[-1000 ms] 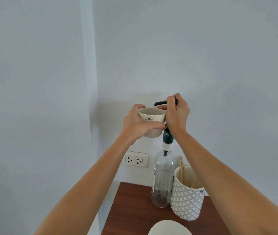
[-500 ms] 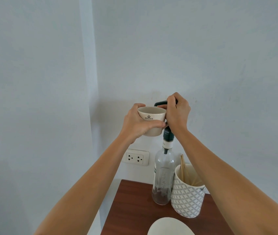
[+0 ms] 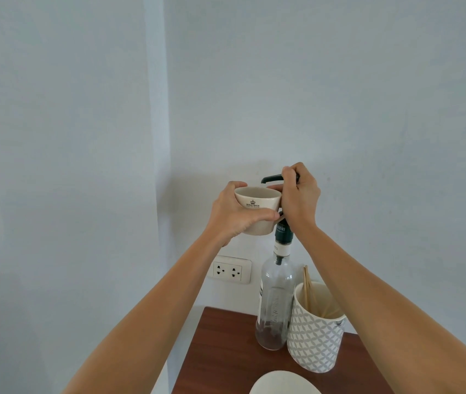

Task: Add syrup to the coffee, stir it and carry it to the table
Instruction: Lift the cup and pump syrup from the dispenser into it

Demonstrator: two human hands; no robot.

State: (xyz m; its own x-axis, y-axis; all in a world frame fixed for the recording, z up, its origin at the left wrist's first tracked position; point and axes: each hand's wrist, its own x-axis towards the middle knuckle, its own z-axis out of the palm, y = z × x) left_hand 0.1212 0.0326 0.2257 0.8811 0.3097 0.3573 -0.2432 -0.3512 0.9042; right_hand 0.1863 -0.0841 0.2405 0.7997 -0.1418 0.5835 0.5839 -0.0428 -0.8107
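Note:
My left hand grips a cream coffee cup with a dark crown logo, held up in the air under the black pump spout. My right hand is closed over the pump head of a tall clear syrup bottle, which stands on the wooden table with a little dark syrup at its bottom. The cup's inside is hidden from this angle. Wooden stir sticks stand in a white patterned holder right beside the bottle.
A white plate rim shows at the bottom edge. A double wall socket sits on the pale wall behind the bottle. The table's left edge lies near a wall corner.
Both hands, the cup and the pump have stayed nearly still. The view has shifted slightly, so the table items sit a little lower in frame.

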